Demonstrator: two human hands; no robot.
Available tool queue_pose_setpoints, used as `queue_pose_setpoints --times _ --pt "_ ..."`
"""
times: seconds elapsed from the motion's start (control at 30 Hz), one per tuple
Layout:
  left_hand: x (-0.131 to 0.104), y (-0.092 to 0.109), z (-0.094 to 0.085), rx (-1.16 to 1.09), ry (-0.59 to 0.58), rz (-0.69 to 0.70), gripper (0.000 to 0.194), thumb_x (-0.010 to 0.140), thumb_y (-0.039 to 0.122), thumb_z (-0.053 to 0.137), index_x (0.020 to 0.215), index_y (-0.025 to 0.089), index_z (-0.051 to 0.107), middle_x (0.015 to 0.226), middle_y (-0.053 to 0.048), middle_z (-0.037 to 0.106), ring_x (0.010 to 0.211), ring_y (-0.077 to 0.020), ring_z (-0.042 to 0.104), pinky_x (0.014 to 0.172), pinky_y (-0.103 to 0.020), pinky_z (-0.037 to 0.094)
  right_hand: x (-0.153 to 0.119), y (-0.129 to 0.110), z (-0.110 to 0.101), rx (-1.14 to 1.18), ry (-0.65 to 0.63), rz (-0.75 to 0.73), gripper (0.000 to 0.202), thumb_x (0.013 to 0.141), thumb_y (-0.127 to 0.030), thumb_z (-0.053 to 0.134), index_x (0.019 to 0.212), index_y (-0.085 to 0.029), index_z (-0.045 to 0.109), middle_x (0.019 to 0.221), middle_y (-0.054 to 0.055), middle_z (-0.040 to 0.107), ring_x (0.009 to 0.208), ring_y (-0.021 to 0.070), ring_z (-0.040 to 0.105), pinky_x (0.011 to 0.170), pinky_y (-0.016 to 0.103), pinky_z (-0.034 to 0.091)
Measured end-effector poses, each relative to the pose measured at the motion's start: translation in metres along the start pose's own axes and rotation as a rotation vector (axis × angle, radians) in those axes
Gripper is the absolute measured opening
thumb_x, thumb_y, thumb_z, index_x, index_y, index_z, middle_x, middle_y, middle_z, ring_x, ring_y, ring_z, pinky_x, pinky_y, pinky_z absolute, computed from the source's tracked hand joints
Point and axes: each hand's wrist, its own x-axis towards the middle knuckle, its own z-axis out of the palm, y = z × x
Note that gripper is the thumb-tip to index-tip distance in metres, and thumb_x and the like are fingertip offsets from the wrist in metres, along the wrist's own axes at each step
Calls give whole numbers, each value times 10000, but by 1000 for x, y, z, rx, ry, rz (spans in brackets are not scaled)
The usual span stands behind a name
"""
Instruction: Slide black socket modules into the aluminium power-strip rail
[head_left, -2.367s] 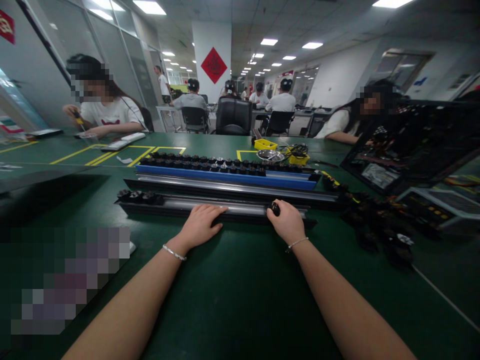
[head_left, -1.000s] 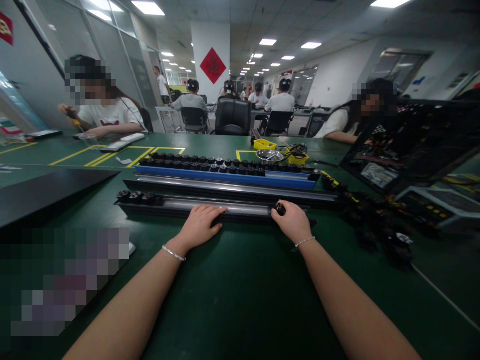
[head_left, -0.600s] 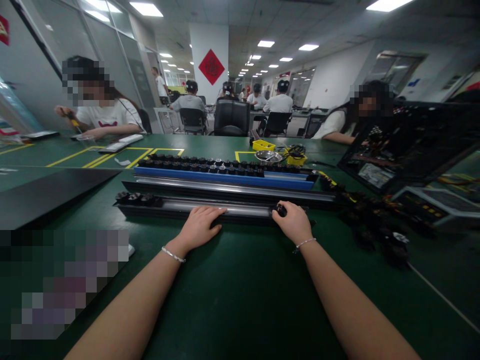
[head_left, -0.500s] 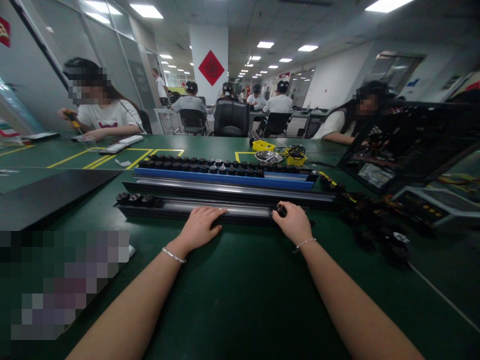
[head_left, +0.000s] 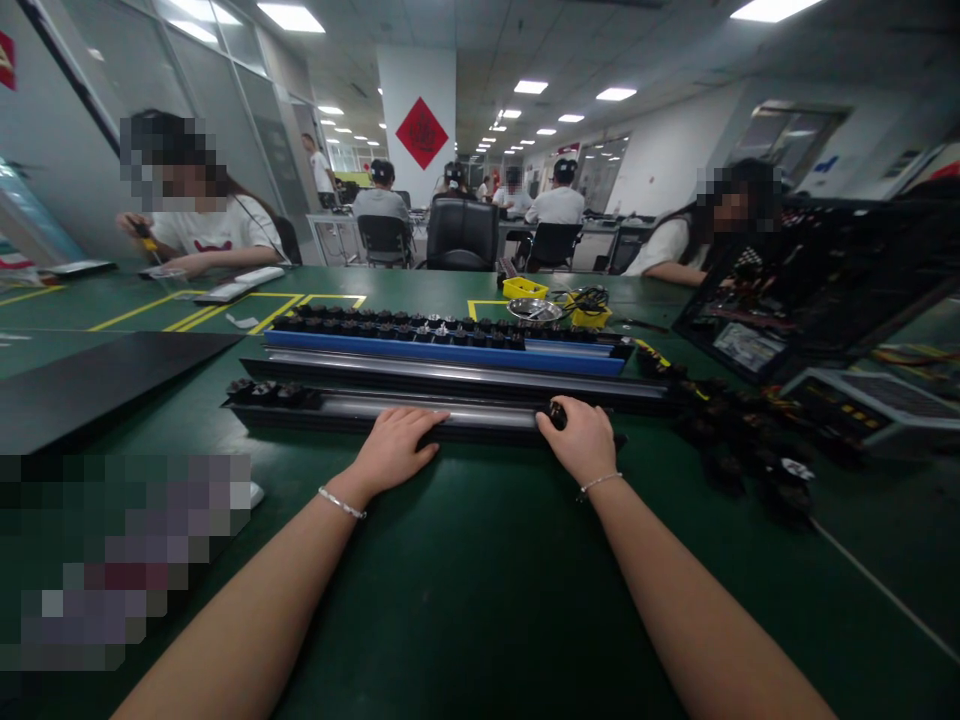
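Observation:
A long black rail with a shiny grey channel (head_left: pixel 487 414) lies crosswise on the green table before me. My left hand (head_left: pixel 394 448) rests on its near edge, fingers stretched flat along it and holding nothing. Towards the rail's right end, my right hand (head_left: pixel 586 438) pinches a small black part (head_left: pixel 557 414) at the channel; the fingers hide much of it. Several black knob-like parts (head_left: pixel 270 392) sit in the channel's left end. Behind it lies a second black rail (head_left: pixel 450 372), its channel bare where visible.
Farther back, a blue rail (head_left: pixel 420 348) bears rows of black parts. To the right are a loose pile of black parts (head_left: pixel 750 455), a metal box (head_left: pixel 877 405) and an open black case (head_left: pixel 795 290). A dark panel (head_left: pixel 97 385) lies left. Co-workers sit across the table.
The whole view has shifted very slightly. Both hands keep nearly the same places on the rail, with the right still pinching the black part.

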Motion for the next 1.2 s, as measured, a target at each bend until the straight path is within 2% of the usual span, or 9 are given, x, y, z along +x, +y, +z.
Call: queue_pose_setpoints --times 0.17,0.53,0.8,1.0,1.2 --pt "0 0 -1 3 -7 -5 471 805 310 513 1270 294 445 1221 -16 585 1118 -216 496 963 -408 315 -1 -3 1 -34 18 33 314 781 -436 456 915 -205 622 965 77 646 998 257 520 979 488 234" --pt "0 0 0 5 -3 4 463 815 312 505 1274 294 440 1228 -14 579 1132 -212 487 966 -403 307 -1 -5 0 -23 40 51 275 767 -387 454 847 -201 640 918 78 654 956 252 534 936 444 294" --pt "0 0 -1 8 -4 4 462 816 314 502 1273 292 441 1226 -12 580 1123 -208 488 961 -404 308 -1 -4 2 -41 55 50 279 770 -387 445 839 -199 639 930 82 656 977 265 522 961 499 253" --pt "0 -1 0 -2 -7 0 473 810 312 509 1277 294 438 1216 -14 586 1120 -210 491 959 -404 313 -2 -5 0 -30 68 55 282 772 -375 451 839 -185 647 942 100 656 973 261 531 917 447 318" --pt "0 -2 1 0 -1 10 473 811 309 511 1278 288 439 1216 -15 586 1123 -206 490 964 -402 314 -1 -1 0 -29 49 45 306 784 -358 447 892 -153 645 1039 126 639 1021 252 533 911 386 355"
